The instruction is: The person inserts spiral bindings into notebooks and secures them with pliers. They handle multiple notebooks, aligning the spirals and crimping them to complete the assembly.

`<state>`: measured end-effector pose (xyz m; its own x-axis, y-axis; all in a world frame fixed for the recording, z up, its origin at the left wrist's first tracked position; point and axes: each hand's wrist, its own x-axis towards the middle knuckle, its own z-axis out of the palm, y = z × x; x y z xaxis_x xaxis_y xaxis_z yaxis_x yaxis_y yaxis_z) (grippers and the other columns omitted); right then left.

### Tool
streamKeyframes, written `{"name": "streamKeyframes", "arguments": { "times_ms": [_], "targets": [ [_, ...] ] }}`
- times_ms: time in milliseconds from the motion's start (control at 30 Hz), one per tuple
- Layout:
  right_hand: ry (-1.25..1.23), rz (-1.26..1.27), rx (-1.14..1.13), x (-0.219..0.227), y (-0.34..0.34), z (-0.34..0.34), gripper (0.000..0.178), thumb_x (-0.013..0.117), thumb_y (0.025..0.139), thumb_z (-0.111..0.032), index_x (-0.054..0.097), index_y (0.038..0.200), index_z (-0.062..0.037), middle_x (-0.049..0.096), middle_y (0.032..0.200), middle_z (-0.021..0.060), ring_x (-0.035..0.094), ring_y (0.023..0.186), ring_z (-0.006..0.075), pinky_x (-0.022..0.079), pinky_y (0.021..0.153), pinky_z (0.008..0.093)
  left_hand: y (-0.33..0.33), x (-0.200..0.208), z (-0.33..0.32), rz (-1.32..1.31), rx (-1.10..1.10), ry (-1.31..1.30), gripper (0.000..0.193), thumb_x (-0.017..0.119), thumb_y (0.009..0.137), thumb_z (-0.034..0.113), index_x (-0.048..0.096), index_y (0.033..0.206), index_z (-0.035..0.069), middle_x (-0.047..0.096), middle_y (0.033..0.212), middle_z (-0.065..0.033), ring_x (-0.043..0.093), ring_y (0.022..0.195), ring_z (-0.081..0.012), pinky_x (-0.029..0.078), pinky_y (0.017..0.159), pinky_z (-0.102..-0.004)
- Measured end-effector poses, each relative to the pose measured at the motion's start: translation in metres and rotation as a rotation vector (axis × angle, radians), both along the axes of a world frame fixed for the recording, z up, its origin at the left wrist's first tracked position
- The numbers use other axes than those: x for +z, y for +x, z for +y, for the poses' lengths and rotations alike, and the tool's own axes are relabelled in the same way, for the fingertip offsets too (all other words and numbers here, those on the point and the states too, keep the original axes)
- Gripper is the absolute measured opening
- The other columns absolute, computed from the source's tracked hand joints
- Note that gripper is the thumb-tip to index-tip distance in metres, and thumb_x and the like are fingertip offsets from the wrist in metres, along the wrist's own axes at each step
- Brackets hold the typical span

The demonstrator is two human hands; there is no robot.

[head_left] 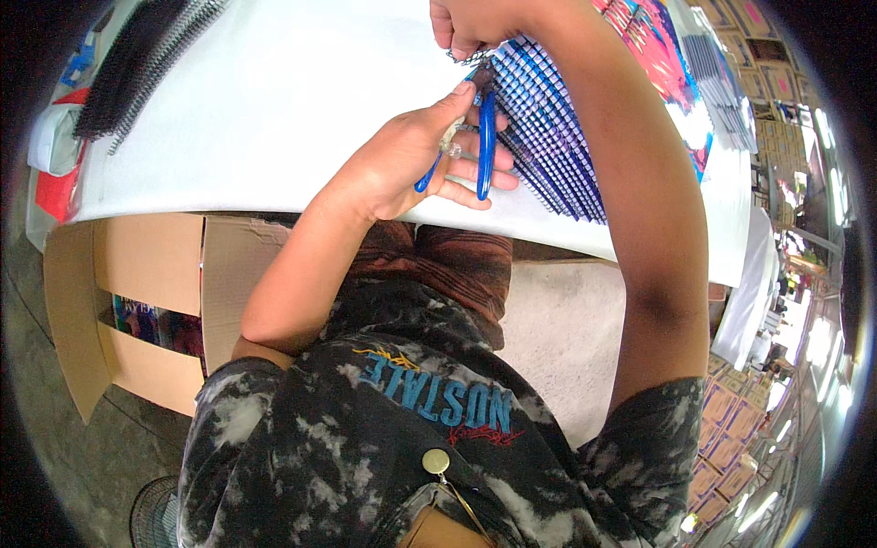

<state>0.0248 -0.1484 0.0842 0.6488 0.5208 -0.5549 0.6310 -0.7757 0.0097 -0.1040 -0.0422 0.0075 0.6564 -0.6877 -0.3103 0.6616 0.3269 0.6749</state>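
My left hand (406,160) holds a pair of pliers with blue handles (486,151), its fingers spread behind and between the handles. The dark jaws of the pliers (484,78) meet the end of a black wire coil near my right hand. Reaching over from the right, my right hand (475,26) has its fingers pinched at that coil end (470,59). Under and beside both hands lies a fanned stack of spiral-bound books (553,114), with blue and white edges and rows of dark coils. My right forearm covers part of the stack.
A bundle of loose black coils (155,64) lies at the white table's (301,100) far left, near a red and white item (59,155). Colourful printed covers (644,41) and a grey stack (717,82) sit at right. An open cardboard box (151,256) stands below left.
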Motion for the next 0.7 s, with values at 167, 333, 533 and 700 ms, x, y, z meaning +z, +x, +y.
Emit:
{"name": "streamKeyframes", "arguments": {
  "times_ms": [167,333,533,700],
  "targets": [
    [0.276,-0.191,0.074,0.014,-0.006,-0.006,0.018,0.067,0.066,-0.012,0.066,0.077,0.0031,0.064,0.077,0.0185,0.061,0.063,0.0288,0.047,0.058,0.0364,-0.005,-0.002,0.004,-0.006,0.031,0.031,0.053,0.029,0.094,0.050,0.048,0.110,0.003,0.050,0.077,-0.0084,0.051,0.059,-0.0186,0.046,0.053,-0.0318],
    [0.781,-0.692,-0.027,0.101,-0.081,-0.041,0.020,0.064,0.071,-0.009,0.065,0.086,0.0054,0.064,0.083,0.0184,0.063,0.071,0.0255,0.049,0.066,0.0316,-0.024,0.008,0.019,-0.040,0.033,0.071,0.051,0.027,0.095,0.049,0.048,0.108,0.005,0.050,0.074,-0.0068,0.052,0.062,-0.0175,0.046,0.054,-0.0312],
    [0.533,-0.918,-0.991,0.095,-0.158,-0.271,0.025,0.059,0.084,-0.013,0.064,0.106,-0.0029,0.067,0.089,0.0048,0.059,0.080,0.0100,0.047,0.075,0.0237,-0.025,-0.005,0.022,-0.006,0.142,0.118,0.049,0.027,0.095,0.049,0.046,0.108,0.006,0.052,0.076,-0.0076,0.055,0.066,-0.0198,0.047,0.057,-0.0318],
    [0.534,-0.981,-1.187,0.006,-0.177,-0.354,0.032,0.065,0.080,-0.021,0.064,0.109,-0.0076,0.067,0.096,0.0128,0.063,0.080,0.0170,0.047,0.074,0.0280,-0.025,-0.002,0.012,0.019,0.108,0.120,0.048,0.028,0.094,0.049,0.046,0.108,0.006,0.052,0.077,-0.0079,0.055,0.067,-0.0200,0.047,0.058,-0.0327]
  ]
}}
